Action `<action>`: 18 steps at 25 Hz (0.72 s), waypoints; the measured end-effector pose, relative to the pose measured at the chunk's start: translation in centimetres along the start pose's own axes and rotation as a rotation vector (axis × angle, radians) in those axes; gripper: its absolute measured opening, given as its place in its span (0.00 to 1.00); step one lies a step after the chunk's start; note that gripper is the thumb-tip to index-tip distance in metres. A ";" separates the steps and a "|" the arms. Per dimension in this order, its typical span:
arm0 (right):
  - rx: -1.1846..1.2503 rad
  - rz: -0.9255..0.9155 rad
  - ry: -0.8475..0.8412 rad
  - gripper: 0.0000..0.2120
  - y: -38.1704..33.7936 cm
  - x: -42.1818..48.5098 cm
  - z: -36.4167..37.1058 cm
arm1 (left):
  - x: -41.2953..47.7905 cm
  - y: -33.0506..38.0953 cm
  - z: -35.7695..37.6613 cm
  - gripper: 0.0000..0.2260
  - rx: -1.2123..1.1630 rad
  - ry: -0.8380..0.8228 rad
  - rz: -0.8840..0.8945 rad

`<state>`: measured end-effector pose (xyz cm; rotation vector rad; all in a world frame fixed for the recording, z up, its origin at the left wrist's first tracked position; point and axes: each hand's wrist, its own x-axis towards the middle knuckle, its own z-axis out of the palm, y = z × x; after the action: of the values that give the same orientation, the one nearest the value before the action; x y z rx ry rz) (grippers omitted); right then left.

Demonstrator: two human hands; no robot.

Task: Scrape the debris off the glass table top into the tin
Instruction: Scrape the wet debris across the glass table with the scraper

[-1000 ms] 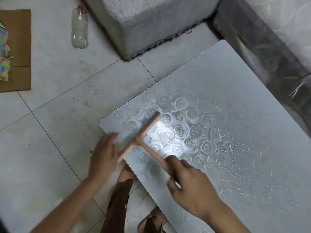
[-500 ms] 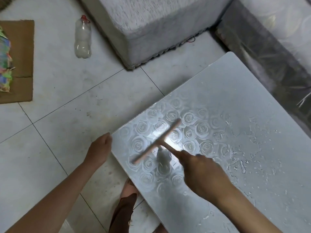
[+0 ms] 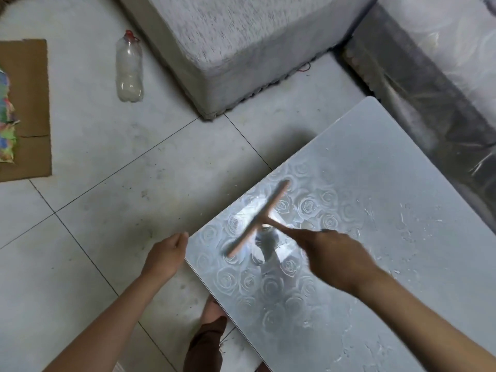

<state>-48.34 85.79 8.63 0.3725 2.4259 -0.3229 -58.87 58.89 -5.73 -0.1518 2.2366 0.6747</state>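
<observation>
A glass table top (image 3: 375, 183) with an embossed rose pattern fills the lower right. White crusty debris (image 3: 408, 229) is scattered over its right part. My right hand (image 3: 338, 259) grips the handle of a T-shaped wooden scraper (image 3: 260, 218), whose crossbar lies over the roses near the table's left corner. My left hand (image 3: 167, 255) hangs beside the table's left corner with its fingers loosely curled and nothing in it. No tin is in view.
A grey upholstered block (image 3: 241, 49) stands on the tiled floor beyond the table. A plastic-covered sofa edge (image 3: 429, 103) runs along the right. A plastic bottle (image 3: 128, 68) and a cardboard sheet (image 3: 26, 108) lie at the left. My foot (image 3: 212, 310) shows under the table's edge.
The scraper has slid away from the table's left corner, further onto the glass. My left hand has let go of the crossbar and drawn back off the table edge.
</observation>
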 end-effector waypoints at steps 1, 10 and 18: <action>-0.026 0.083 -0.035 0.29 1.9 -1.1 -0.8 | -0.1 0.1 -0.2 0.18 0.029 0.000 0.004; 0.083 -0.014 0.010 0.34 -4.8 -0.6 1.3 | -0.1 2.0 0.1 0.09 0.480 -0.154 0.087; 0.047 0.348 -0.084 0.23 5.4 -12.2 4.6 | -0.1 2.2 0.4 0.13 0.762 -0.190 0.143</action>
<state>-34.73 87.05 12.22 0.7730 2.2238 -0.2359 -59.27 60.98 -4.96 0.4348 2.1754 -0.1218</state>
